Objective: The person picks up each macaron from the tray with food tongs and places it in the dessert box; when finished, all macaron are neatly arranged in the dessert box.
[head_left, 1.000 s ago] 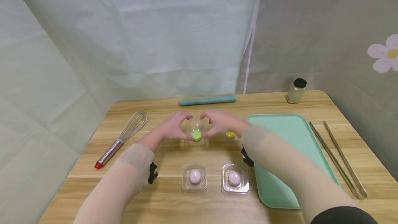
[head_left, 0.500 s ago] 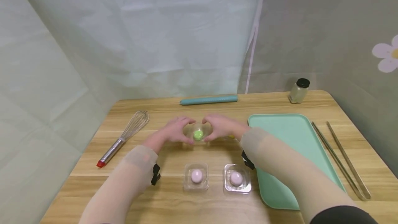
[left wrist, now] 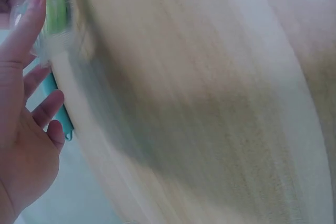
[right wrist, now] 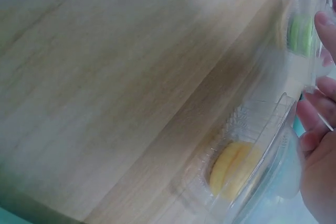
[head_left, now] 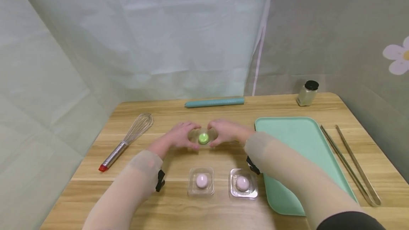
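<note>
A clear plastic box (head_left: 194, 136) with a green macaron (head_left: 203, 138) inside sits at mid-table between both hands. My left hand (head_left: 183, 136) grips its left side, thumb at the near edge and fingertips at the far edge. From the right, my right hand (head_left: 224, 131) holds the opposite side in the same way. In the right wrist view, a second clear box (right wrist: 262, 124) with a yellow macaron (right wrist: 236, 170) stands beside the right hand; the right forearm hides it in the head view. Nearer the front are two clear boxes, each with a pink macaron (head_left: 202, 181).
A whisk (head_left: 126, 141) lies at the left. To the right are a mint-green tray (head_left: 287, 127) and metal tongs (head_left: 349, 166). Along the back edge lie a teal bar (head_left: 214, 102) and a black-lidded glass jar (head_left: 307, 94).
Both hands have moved down slightly, and the clear lid that rose above the green macaron now sits low over it. The head view has shifted a little.
</note>
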A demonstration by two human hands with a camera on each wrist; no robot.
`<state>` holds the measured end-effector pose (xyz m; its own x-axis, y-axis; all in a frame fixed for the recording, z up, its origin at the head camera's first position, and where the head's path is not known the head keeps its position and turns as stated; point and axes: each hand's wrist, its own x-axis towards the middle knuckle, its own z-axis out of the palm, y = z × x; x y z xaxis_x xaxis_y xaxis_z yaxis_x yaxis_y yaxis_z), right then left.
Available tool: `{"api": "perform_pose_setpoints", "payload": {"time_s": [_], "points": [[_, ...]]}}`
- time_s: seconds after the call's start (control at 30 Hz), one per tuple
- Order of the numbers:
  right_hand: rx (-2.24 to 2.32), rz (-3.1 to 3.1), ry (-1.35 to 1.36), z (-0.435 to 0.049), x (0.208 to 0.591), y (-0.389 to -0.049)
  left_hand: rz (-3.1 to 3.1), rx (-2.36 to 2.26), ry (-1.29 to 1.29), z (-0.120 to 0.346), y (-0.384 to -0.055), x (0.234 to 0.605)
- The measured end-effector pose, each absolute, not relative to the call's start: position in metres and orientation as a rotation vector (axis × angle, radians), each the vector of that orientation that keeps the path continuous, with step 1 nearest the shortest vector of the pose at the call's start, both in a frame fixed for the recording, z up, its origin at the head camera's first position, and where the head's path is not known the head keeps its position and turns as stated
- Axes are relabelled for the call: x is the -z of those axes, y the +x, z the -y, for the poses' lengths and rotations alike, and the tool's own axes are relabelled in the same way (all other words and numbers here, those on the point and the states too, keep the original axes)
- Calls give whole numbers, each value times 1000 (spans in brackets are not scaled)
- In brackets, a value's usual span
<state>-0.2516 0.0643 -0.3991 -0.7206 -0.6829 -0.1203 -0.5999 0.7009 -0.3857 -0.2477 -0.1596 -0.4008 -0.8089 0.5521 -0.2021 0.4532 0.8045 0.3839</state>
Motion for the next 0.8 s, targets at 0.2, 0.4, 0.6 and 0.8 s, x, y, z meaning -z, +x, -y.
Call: {"api": "perform_pose_setpoints", "payload": {"time_s": [0.2,0.4,0.6,0.8], "points": [[440,-2652,-999,-63,402,-253,-2678,-472,745,161,-247,403],[407,-2662,-994,-62,402,-253,-2687,-436,747,160,-248,400],[412,-2668,-994,-62,400,-252,-2707,-389,793,158,-249,396],[402,-2675,-974,-60,398,-251,-2728,-347,836,158,-249,396]]}}
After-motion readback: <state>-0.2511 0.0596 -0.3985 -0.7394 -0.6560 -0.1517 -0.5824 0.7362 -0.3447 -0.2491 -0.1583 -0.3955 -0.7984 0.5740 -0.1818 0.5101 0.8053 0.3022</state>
